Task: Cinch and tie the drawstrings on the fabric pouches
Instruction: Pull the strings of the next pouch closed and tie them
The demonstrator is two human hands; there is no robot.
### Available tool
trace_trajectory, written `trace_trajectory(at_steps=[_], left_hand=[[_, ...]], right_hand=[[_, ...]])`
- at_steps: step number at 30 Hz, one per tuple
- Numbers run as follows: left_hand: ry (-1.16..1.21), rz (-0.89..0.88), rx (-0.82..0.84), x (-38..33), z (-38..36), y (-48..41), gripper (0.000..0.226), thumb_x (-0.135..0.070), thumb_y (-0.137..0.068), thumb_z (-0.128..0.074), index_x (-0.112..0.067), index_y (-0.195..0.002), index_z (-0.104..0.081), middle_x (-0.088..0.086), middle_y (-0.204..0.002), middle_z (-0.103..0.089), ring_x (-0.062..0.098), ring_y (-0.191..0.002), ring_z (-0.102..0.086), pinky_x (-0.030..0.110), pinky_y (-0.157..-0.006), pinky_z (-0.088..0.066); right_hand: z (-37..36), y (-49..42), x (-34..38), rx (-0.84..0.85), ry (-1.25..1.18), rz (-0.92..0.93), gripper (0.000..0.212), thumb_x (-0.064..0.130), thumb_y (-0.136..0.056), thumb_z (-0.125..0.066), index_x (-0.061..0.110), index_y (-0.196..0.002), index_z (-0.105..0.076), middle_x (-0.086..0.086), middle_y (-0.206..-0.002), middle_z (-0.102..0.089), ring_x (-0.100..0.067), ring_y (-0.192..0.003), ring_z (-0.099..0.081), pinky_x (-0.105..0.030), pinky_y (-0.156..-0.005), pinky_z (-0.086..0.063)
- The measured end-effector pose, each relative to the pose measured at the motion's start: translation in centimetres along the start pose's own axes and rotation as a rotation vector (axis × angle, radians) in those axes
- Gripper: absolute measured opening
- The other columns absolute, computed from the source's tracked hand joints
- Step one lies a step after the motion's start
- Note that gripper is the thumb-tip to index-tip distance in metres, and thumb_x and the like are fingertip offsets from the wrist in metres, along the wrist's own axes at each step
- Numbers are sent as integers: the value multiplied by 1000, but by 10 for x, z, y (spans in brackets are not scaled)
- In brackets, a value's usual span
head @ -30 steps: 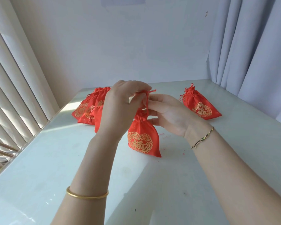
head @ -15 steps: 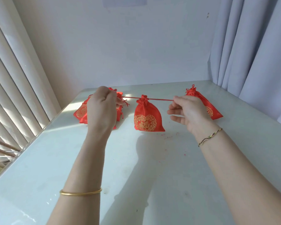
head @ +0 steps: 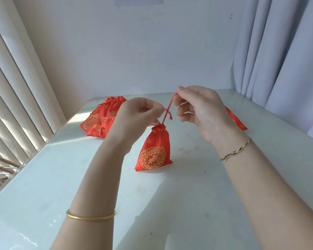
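My left hand (head: 139,114) pinches one cord (head: 165,110) low by the cinched pouch (head: 154,150), my right hand (head: 199,110) pinches the other high, likely to knot them.

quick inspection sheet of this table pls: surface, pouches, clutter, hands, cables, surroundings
Surface: white glossy table, sunlit along its left edge.
Job's things: one red pouch with gold print, neck gathered shut, below the hands; its drawstring runs up from the neck. A pile of pouches lies at the far left; a lone pouch at the far right is partly hidden by the right hand.
Clutter: small red specks on the table, right of the red pouch.
Grippers: left hand pinches a drawstring end near the neck; right hand pinches the drawstring higher up.
Cables: nothing seen.
Surroundings: vertical blinds on the left, curtain on the right, plain wall behind.
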State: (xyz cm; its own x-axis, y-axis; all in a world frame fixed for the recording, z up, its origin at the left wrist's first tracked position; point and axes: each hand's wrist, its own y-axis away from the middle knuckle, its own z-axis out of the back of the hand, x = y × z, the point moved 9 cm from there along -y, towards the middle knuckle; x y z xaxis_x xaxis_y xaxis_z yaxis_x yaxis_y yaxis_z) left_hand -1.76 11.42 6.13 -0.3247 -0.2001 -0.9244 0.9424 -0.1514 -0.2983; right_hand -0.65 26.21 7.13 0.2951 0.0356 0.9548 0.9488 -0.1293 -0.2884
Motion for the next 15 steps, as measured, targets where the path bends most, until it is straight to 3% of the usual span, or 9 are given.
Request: trace_trajectory(at_steps=[2, 5, 9, 11, 15], left_hand=[[-83, -29, 52, -8, -5, 3, 6, -10, -83, -68, -7, -87, -68, -1, -63, -64, -2, -47, -53, 9, -47, -40], [-185, -98, 56, -18, -9, 5, 8, -12, -83, -68, -6, -88, -68, 2, -68, -66, -2, -48, -54, 9, -48, -42], [-163, -64, 6, -13, -4, 3, 16, -16, -91, -59, -7, -81, -67, -3, -60, -60, -2, -43, -51, 6, -43, -35], [-102, -35, -2, -9, -2, 2, 20, -15, -93, -55, -8, -80, -68, -2, -64, -61, 1, -48, -53, 10, -49, -40], [-33, -8, -69, -2, 6, -1, 17, -11, -92, -54, -11, -80, -66, -1, -61, -63, 7, -51, -56, 19, -56, -51]], right_hand=[[-7, 2, 8, 22, 31, 59, 26, 17, -92, -55, 13, -66, -61, 1, -68, -59, -11, -50, -50, -21, -47, -41], [-14, 4, 9, 60, 49, 90, 25, 17, -93, -54, 11, -70, -63, -2, -72, -61, -12, -50, -50, -23, -48, -42], [-16, 3, -10, 135, -18, -88, 32, 26, -98, -41, 4, -93, -62, -10, -86, -66, -16, -48, -53, -25, -44, -39], [-20, 4, -17, 172, -38, -144, 21, 14, -96, -40, 3, -99, -57, -14, -85, -65, -19, -48, -56, -24, -42, -38], [-23, 4, -14, 175, 120, -28, 15, -6, -85, -49, 9, -88, -53, -12, -74, -63, -16, -54, -60, -23, -48, -46]])
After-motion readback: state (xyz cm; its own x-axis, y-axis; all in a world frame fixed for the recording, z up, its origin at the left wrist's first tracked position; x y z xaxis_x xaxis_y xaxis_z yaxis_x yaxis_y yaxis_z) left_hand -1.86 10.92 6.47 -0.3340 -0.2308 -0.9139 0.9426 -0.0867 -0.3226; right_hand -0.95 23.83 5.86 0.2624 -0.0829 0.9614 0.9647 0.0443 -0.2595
